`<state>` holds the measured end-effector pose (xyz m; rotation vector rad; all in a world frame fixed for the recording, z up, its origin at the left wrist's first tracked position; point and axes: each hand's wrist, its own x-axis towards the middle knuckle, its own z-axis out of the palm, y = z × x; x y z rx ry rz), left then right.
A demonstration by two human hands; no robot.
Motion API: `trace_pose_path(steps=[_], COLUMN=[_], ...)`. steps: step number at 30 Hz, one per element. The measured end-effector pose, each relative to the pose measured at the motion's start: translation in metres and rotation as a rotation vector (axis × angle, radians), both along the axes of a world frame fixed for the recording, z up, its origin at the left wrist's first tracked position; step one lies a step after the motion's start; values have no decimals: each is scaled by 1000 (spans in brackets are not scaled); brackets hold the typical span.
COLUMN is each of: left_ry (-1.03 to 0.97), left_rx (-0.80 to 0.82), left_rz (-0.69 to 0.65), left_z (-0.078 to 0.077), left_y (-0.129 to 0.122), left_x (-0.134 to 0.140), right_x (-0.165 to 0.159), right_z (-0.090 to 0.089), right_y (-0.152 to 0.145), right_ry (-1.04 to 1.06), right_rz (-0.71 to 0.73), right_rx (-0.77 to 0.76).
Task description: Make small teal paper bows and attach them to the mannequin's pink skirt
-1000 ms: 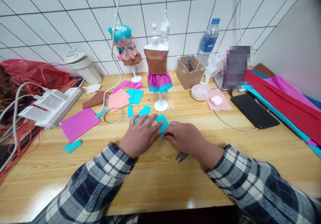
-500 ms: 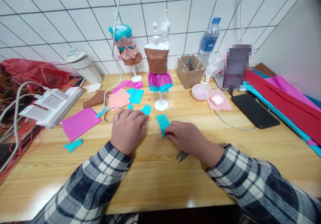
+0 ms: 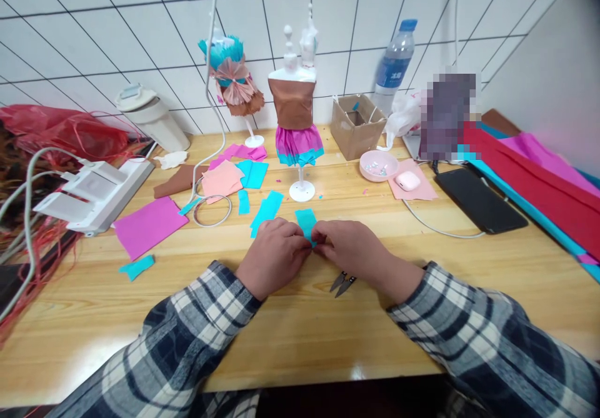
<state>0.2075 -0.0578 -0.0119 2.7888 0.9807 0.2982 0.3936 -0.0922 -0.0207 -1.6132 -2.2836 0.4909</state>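
Observation:
A small piece of turquoise crepe paper is pinched between my two hands near the middle of the table. My left hand grips its lower left edge, fingers closed. On the lower right edge, my right hand pinches with thumb and fingertips. Thread snips lie partly under my right hand, blades showing. Just beyond the paper stands a small white dress form with a brown top and a magenta skirt edged in turquoise. Turquoise strips lie beyond my left hand.
Magenta paper, a wire ring and pink paper lie left. A decorated dress form stands behind. Rightward are a cardboard box, a pink bowl, a phone and a bottle. A power strip sits far left.
My left hand has moved right, away from the turquoise strips, to the paper in my right hand. The strips and wire ring are more exposed. The view has shifted slightly.

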Motion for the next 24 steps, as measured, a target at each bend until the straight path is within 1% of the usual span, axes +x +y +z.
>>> trace_pose_path(steps=[7, 10, 13, 17, 24], left_ry=[34, 53, 52, 48, 83], left_rx=[18, 15, -23, -49, 36], left_rz=[25, 37, 35, 31, 65], left_z=[5, 2, -3, -7, -1], left_y=[-4, -4, -2, -1, -3], left_x=[0, 2, 4, 4, 6], right_x=[-1, -2, -2, -3, -4], right_z=[4, 4, 2, 2, 8], right_y=[-2, -3, -3, -3, -7], right_ry=[-89, -91, -100, -119, -149], right_rz=[35, 17, 0, 10, -70], right_rx=[1, 17, 18, 19, 59])
